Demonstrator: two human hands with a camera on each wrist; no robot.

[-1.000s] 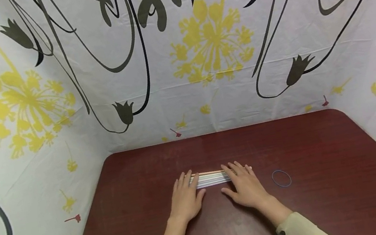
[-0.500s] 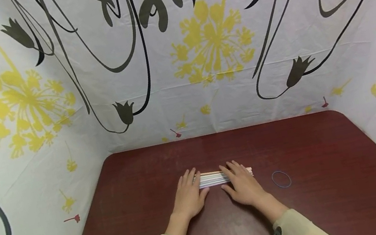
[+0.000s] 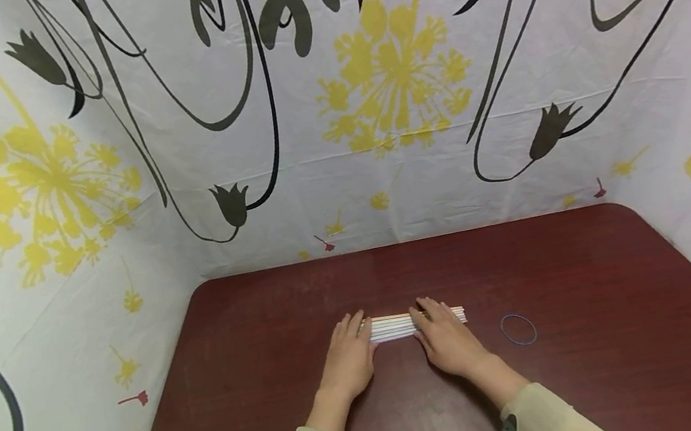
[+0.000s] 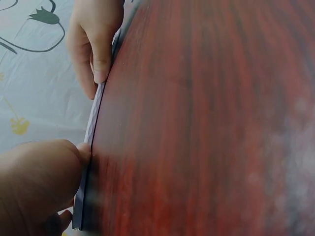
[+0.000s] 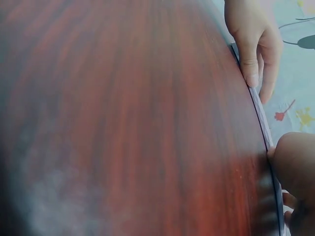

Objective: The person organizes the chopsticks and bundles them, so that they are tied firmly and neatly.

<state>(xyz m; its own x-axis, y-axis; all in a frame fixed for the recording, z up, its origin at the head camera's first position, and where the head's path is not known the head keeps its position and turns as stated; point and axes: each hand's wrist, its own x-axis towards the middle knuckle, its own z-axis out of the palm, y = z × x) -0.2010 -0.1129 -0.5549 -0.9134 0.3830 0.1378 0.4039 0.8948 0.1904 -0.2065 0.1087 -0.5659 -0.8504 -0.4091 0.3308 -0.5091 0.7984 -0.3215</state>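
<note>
A flat row of several thin pale sticks [image 3: 391, 327] lies crosswise on the table, with orange-tan along its far side. My left hand [image 3: 348, 360] holds its left end, thumb at the near side and fingers over the far side. Some way in from the right end, my right hand [image 3: 448, 341] grips it the same way, and stick tips poke out beyond the fingers. In the left wrist view, the near stick [image 4: 93, 115] shows edge-on, with both thumbs against it. The hands cover parts of the row.
A thin blue ring [image 3: 526, 344], like a rubber band, lies right of my right hand. The dark red table [image 3: 577, 267] has rounded far corners. Patterned white cloth [image 3: 387, 216] hangs behind it and along both sides.
My left hand has shifted slightly right along the sticks. Both thumbs have come in from apart to press against the near side of the row. The ring stays in place.
</note>
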